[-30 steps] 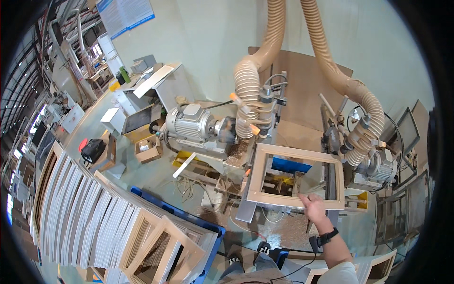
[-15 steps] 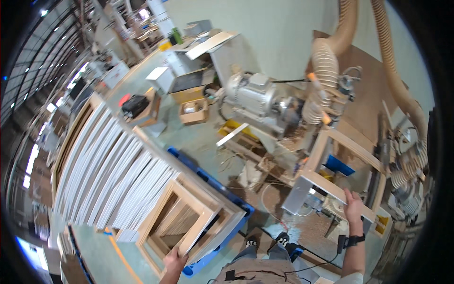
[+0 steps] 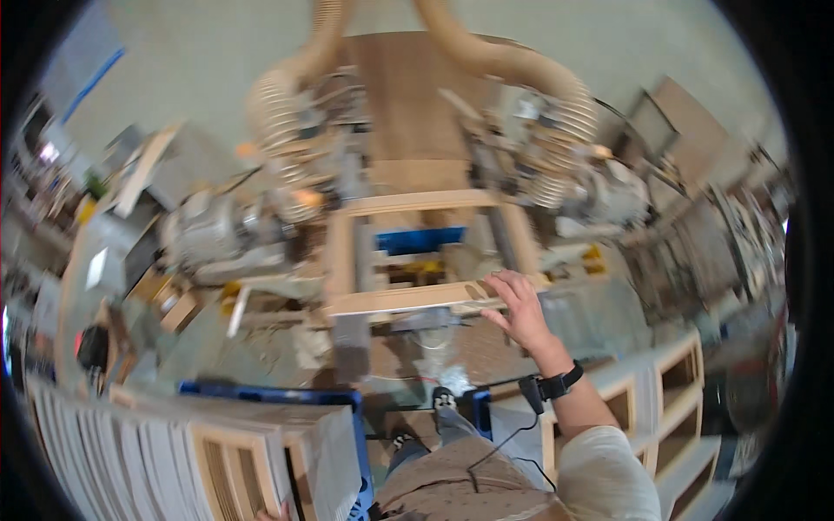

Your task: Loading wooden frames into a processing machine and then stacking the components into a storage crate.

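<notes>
A pale wooden frame point(image 3: 391, 301) with a rectangular opening lies across the machine in front of me. My right hand point(image 3: 519, 311) is at the right end of its near rail, fingers over the top and thumb at the front edge. At the lower edge of the picture, only part of my left hand point(image 3: 276, 513) shows. Its fingers are at the edge of another wooden frame point(image 3: 208, 464), which stands at the end of a row of upright frames point(image 3: 95, 447). The rest of that hand is cut off.
Two ribbed dust hoses point(image 3: 278, 108) point(image 3: 556, 78) come down to the machine's sides. Motors stand left point(image 3: 204, 230) and right point(image 3: 612, 195). Blue pallet edges point(image 3: 269, 392) lie under the left stack. More wooden frames point(image 3: 643, 417) stand at my right, beside my forearm.
My view has swung right, so the machine is now straight ahead and the row of frames is low on the left. My right hand is still at the frame's near rail.
</notes>
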A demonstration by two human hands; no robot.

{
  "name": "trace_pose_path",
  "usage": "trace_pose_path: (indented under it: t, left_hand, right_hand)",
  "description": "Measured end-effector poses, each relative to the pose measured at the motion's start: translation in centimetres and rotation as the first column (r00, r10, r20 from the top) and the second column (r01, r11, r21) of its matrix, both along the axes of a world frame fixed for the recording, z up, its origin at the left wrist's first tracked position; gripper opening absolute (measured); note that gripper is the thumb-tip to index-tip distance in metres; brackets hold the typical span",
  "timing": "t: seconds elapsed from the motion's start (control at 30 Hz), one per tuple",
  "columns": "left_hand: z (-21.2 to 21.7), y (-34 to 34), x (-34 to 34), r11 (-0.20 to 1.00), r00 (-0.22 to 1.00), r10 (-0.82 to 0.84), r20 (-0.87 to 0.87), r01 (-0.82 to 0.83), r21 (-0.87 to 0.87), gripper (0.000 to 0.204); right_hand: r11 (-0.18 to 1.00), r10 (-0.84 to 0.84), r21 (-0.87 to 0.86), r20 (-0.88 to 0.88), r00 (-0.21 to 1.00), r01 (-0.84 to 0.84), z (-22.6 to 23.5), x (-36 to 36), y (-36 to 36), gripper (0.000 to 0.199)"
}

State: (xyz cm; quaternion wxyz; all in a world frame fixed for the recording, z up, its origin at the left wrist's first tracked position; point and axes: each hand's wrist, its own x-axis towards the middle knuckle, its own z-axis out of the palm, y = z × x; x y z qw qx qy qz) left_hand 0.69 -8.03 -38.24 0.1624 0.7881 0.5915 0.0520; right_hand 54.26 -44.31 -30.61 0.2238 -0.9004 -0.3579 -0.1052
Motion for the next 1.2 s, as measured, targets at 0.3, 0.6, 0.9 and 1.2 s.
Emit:
trace_pose_path:
  t: [0.3, 0.6, 0.9, 1.2]
  left_hand:
    - [0.8, 6.3, 0.3, 0.767, 0.815, -0.522, -0.252, 0.578, 0.280, 0.059]
    - [8.7, -7.4, 33.8, 0.416, 0.370, -0.909, 0.190, 0.816, 0.402, 0.063]
    - [3.8, -15.7, 51.4, 0.114, 0.154, -0.980, -0.128, 0.955, 0.275, 0.062]
    - [4.0, -15.3, 37.7, -0.172, -0.171, -0.985, 0.020, 0.985, -0.033, 0.031]
  right_hand:
    - [-0.337, -0.751, -0.014, -0.599, -0.278, 0.941, -21.9, -14.9, -31.1, 0.088]
    - [-0.522, -0.578, 0.053, -0.756, -0.308, 0.851, -30.7, -21.4, -31.6, 0.057]
    - [0.001, -0.422, 0.657, -0.683, 0.596, 0.754, -7.1, -21.7, -20.7, 0.043]
    - [0.982, -0.178, -0.076, -0.095, 0.979, 0.171, 10.4, -11.1, -11.6, 0.045]
